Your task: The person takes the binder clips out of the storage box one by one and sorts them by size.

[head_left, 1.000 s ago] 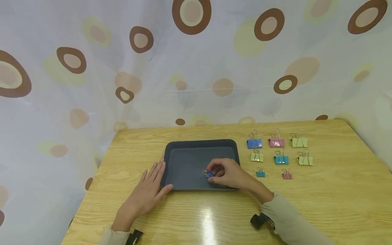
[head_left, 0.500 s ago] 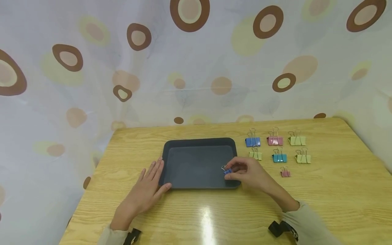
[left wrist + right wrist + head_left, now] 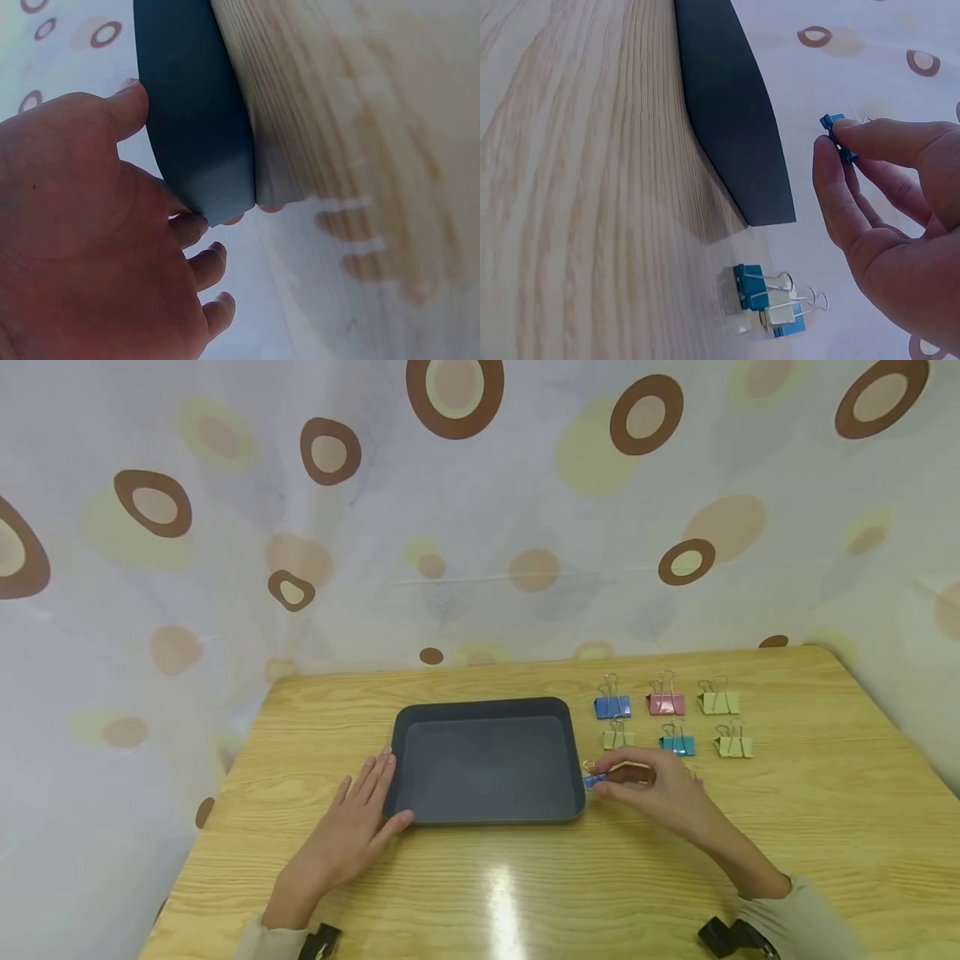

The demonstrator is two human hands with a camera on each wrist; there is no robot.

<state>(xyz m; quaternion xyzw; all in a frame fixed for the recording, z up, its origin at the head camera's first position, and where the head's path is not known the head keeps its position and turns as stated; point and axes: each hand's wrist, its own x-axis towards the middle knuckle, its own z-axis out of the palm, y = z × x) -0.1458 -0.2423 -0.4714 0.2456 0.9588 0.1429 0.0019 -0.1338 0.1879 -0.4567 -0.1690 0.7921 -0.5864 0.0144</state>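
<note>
My right hand (image 3: 667,793) pinches a small blue binder clip (image 3: 594,782) between thumb and fingertips, at the right rim of the dark grey tray (image 3: 480,768). In the right wrist view this clip (image 3: 839,136) is held up off the table, apart from the tray. My left hand (image 3: 337,843) rests at the tray's left side with fingers straight; in the left wrist view its thumb touches the tray wall (image 3: 199,112). Partly hidden behind my right hand is a small pink binder clip (image 3: 699,781).
Right of the tray stand larger binder clips in rows: blue (image 3: 612,707), pink (image 3: 666,703) and pale yellow (image 3: 718,702) at the back, then yellow (image 3: 618,739), teal (image 3: 678,745) and another yellow (image 3: 734,747). A patterned cloth (image 3: 480,527) hangs behind the wooden table (image 3: 420,893).
My right hand has moved right with the small blue clip, from over the tray to its right rim. My left hand has stayed at the tray's left side.
</note>
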